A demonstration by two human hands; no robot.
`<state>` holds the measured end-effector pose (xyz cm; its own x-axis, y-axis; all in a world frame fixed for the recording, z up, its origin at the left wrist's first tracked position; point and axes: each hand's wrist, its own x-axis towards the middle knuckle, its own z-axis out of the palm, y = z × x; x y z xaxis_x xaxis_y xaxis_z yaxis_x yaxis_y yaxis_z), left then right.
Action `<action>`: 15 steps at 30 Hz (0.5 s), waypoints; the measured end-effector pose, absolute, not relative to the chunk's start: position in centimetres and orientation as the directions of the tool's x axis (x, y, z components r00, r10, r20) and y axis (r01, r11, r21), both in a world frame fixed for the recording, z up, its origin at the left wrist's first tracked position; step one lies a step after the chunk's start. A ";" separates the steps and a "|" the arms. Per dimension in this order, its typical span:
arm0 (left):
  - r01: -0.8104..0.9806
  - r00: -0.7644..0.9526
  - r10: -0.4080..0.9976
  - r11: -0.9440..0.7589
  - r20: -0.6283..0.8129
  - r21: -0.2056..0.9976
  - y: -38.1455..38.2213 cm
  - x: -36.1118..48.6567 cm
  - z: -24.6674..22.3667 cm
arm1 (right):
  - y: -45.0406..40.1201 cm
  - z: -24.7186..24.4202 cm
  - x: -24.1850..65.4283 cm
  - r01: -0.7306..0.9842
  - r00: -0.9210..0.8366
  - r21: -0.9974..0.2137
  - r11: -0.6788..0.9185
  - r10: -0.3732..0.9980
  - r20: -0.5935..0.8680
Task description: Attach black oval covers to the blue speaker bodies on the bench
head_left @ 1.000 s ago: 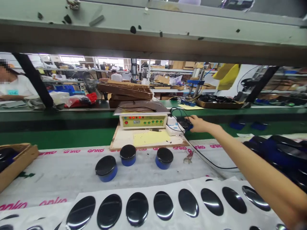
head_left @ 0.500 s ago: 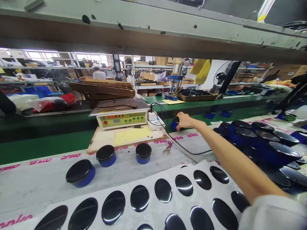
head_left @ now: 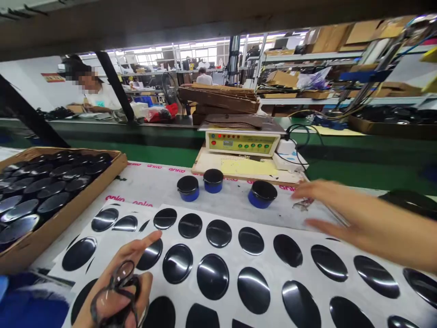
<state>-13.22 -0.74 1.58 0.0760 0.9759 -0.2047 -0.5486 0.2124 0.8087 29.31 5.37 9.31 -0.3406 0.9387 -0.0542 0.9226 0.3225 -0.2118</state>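
My left hand [head_left: 119, 287] is in the lower left, its index finger stretched out over a white sheet [head_left: 239, 223] of glossy black round discs. Its other fingers are curled around scissors [head_left: 118, 296] with dark loop handles; their blades are hidden. My right hand [head_left: 327, 205], blurred by motion, reaches in from the right above the sheet's far edge. Its thumb and fingers are apart, with nothing between them. Beyond the sheet stand three round blue containers with black tops: one at the left [head_left: 187, 187], one behind it [head_left: 213, 181] and one nearer my right hand [head_left: 262, 195].
A cardboard tray [head_left: 116, 171] full of black-topped pieces sits at the left. A control box [head_left: 242, 143] stands on a board at the back, by a green conveyor [head_left: 164, 152]. An overhead beam [head_left: 205, 23] crosses the top. A person [head_left: 99, 93] works far left.
The view has turned left, bringing the tray and my left hand with the scissors into sight. My right hand has let go of a blue container by the conveyor and come back toward the sheet.
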 end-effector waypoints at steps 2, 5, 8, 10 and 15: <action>-0.618 0.256 0.929 0.370 -0.268 0.694 -0.6 -12.3 1.5 | 3.9 9.4 23.6 0.812 -0.531 -0.454 0.367 0.787 -0.313; -0.626 0.592 0.762 0.641 -0.263 0.445 -0.1 -9.4 1.0 | 2.4 8.1 18.2 0.719 -0.681 -0.512 0.470 0.625 -0.382; -0.731 0.559 0.777 0.627 -0.290 0.269 0.3 -6.0 0.7 | 2.2 6.4 16.8 0.652 -0.750 -0.515 0.557 0.575 -0.327; -0.771 0.498 0.803 0.583 -0.328 0.256 0.4 -5.2 0.6 | 2.4 6.0 17.2 0.644 -0.756 -0.535 0.547 0.560 -0.338; -0.744 0.607 0.769 0.638 -0.200 0.200 -0.3 -8.7 0.5 | 2.6 7.6 18.1 0.697 -0.714 -0.525 0.488 0.543 -0.442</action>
